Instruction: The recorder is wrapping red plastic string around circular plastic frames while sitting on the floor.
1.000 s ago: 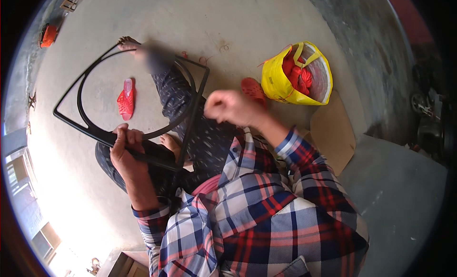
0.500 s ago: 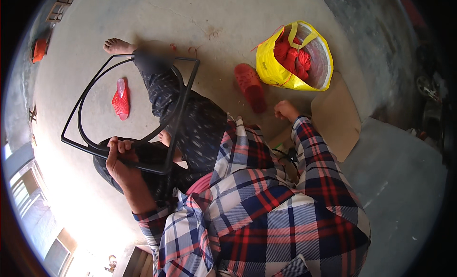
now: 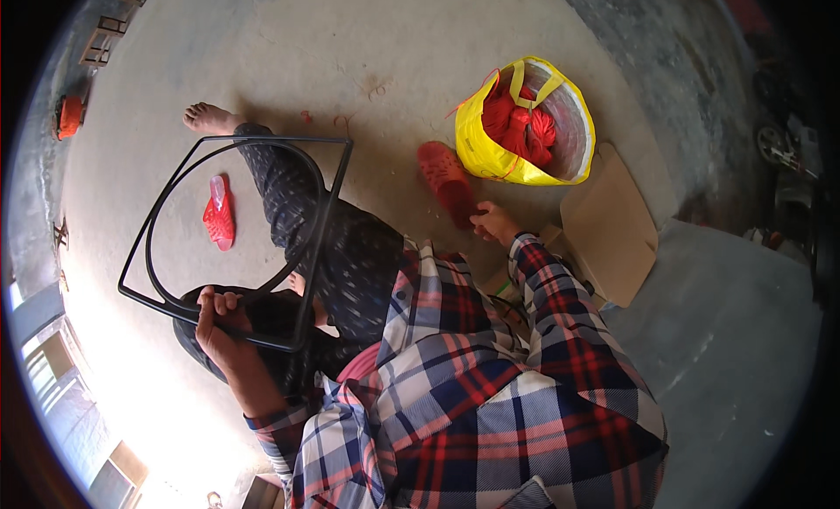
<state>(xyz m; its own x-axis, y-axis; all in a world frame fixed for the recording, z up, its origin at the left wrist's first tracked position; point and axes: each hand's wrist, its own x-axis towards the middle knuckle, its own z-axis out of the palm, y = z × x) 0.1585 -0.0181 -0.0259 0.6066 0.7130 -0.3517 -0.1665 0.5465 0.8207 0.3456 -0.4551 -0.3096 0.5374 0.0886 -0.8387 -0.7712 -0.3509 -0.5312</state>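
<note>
My left hand (image 3: 223,322) is closed around the lower bar of a black frame (image 3: 276,140), a four-sided outline with a round ring inside it. The frame is held tilted over my legs, and the floor and my dark speckled trousers show through the ring. My right hand (image 3: 495,224) is beside a red slipper (image 3: 446,181), below a yellow bag (image 3: 479,146). Its thumb and fingers are drawn together; anything between them is too small to make out. Red yarn (image 3: 525,133) lies inside the bag.
Another red slipper (image 3: 219,220) lies on the floor beyond the frame. An open cardboard box (image 3: 612,224) stands right of my right hand. Small red scraps (image 3: 341,121) are on the floor. An orange container (image 3: 70,117) and a small wooden stool (image 3: 103,41) are at the far left.
My right hand has moved left, and its fingers now point toward the slipper. The frame has tilted slightly in my left hand. The whole view has shifted a little.
</note>
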